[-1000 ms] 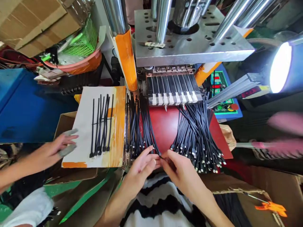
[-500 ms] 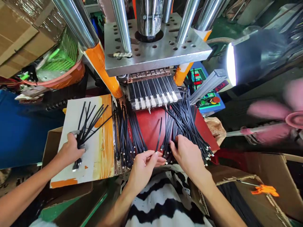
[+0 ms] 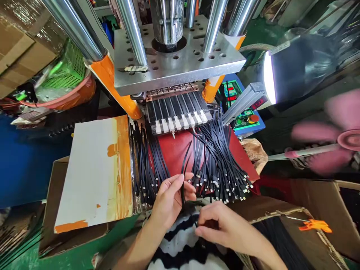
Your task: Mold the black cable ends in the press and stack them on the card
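Note:
My left hand (image 3: 171, 198) pinches a black cable strip (image 3: 184, 168) that stands up from its fingers over the red mat (image 3: 177, 150). My right hand (image 3: 218, 224) is closed close to my striped top, fingers curled on dark strips I can barely make out. A fanned pile of black strips with metal tips (image 3: 218, 165) lies right of my hands, and a second bundle (image 3: 146, 165) lies to the left. Behind them sits the press fixture (image 3: 178, 112) with black strips in white-ended slots.
A white and orange board (image 3: 95, 168) lies bare on a cardboard box at left. Steel press plate (image 3: 174, 63) and columns stand above. A bright lamp (image 3: 270, 77), a control panel (image 3: 243, 112), a spinning pink fan (image 3: 332, 142) and a cardboard box (image 3: 309, 228) are at right.
The other person's hand and the strips on the white board are gone. My right hand pulled back from the right pile toward my body. My left hand still holds the single strip.

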Motion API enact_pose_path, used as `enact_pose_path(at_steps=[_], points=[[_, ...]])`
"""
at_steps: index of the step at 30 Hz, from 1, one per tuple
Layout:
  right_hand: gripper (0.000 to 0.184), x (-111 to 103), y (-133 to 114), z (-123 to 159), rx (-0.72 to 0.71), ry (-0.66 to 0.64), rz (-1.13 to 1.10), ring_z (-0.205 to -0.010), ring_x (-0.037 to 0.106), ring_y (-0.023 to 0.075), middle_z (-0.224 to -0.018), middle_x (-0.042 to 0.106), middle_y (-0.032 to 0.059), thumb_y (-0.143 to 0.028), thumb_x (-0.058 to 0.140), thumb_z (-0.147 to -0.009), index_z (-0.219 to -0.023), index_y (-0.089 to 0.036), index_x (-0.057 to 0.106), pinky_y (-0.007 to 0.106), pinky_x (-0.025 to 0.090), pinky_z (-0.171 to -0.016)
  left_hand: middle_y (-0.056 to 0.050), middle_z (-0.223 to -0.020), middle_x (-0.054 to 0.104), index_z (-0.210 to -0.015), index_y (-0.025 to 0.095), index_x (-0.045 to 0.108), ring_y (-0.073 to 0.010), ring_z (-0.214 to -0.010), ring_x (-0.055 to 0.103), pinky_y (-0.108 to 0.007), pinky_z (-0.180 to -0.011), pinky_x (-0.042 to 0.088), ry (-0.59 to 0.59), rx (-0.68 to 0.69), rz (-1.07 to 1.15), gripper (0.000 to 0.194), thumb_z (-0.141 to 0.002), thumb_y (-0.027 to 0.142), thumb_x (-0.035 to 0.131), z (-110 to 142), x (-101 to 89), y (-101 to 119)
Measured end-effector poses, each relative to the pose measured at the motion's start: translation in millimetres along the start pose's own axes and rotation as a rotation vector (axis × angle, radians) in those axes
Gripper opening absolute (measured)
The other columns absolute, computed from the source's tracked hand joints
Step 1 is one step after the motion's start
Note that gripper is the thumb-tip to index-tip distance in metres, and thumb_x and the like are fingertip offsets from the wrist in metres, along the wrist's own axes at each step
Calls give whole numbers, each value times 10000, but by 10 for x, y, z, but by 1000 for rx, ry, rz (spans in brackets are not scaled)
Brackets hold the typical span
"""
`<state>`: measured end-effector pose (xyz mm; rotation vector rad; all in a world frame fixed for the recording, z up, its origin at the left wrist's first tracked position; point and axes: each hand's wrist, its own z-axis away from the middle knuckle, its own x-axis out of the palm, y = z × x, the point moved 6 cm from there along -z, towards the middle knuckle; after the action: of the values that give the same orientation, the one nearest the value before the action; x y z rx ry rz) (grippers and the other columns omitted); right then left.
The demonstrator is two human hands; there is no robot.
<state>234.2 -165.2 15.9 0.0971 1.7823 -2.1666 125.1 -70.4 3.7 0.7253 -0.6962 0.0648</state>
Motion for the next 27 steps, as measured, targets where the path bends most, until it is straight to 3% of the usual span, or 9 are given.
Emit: enact_pose_path(at_steps=[2, 4, 7, 9, 12, 15, 18, 21, 27], points=[[328, -100, -48, -81, -23, -1, -119, -668, 587, 141, -800, 698, 3, -546, 821, -891, -955, -224, 810, 237, 448, -599, 3, -573, 733, -927, 158, 840, -130, -499, 678, -234, -579, 574, -39, 109, -153, 488, -792, 621, 913, 158, -5, -8], [467, -199, -130, -220, -67, 103, -269, -676, 600, 145, -878, 708, 27, -658, 783, -891, -1074, -230, 821, 244, 482, -584, -37, -606, 763, -946, 162, 843, -185, -554, 725, -293, -632, 606, -81, 158, -353, 522, -911, 678, 773, 318, -19, -85], [433, -233, -203, -424, -81, 316, -387, -577, 566, 121, -835, 687, 23, -613, 635, -1018, -1010, -220, 817, 230, 454, -493, -102, -814, 849, -982, 174, 854, -266, -768, 812, -371, -800, 645, -112, 143, -655, 552, -990, 688, 652, 452, -82, -177], [397, -195, -250, -508, -121, 383, -334, -571, 572, 121, -780, 682, 16, -537, 619, -1049, -925, -217, 818, 230, 454, -506, -120, -1063, 866, -1121, 193, 844, -295, -1011, 817, -394, -965, 625, -62, 203, -799, 502, -1007, 644, 654, 445, -142, -58], [364, -137, -299, -543, -214, 370, -191, -692, 643, 154, -735, 703, 17, -464, 638, -1053, -864, -223, 834, 257, 513, -657, -122, -1352, 788, -1405, 218, 725, -284, -1214, 753, -384, -1078, 579, 25, 382, -855, 534, -999, 564, 706, 326, -134, 376], [328, -94, -263, -537, -226, 312, -108, -728, 681, 167, -765, 742, 25, -437, 632, -1062, -963, -224, 860, 265, 526, -687, -110, -1267, 815, -1368, 200, 744, -247, -1086, 771, -346, -1009, 594, -50, 547, -888, 493, -969, 489, 758, 162, 82, 847], [310, -59, -237, -531, -245, 276, -62, -779, 715, 172, -849, 774, 40, -400, 603, -1081, -1057, -223, 856, 264, 547, -718, -65, -1050, 857, -1090, 191, 839, -207, -945, 781, -289, -898, 598, -130, 575, -956, 239, -960, 376, 763, 34, 311, 1109], [351, -78, -228, -515, -268, 285, 10, -800, 698, 176, -849, 743, 46, -361, 514, -1118, -1143, -223, 835, 272, 562, -749, -41, -907, 849, -880, 186, 831, -187, -857, 784, -264, -822, 596, -188, 537, -969, 200, -979, 310, 710, 0, 423, 1135], [365, -306, -220, -432, -338, 332, 4, -661, 624, 153, -813, 699, 29, -374, 510, -1124, -1329, -240, 781, 276, 554, -663, -44, -866, 836, -943, 198, 864, -195, -816, 776, -291, -830, 619, -164, 508, -927, 158, -956, 293, 739, 69, 335, 1068]])
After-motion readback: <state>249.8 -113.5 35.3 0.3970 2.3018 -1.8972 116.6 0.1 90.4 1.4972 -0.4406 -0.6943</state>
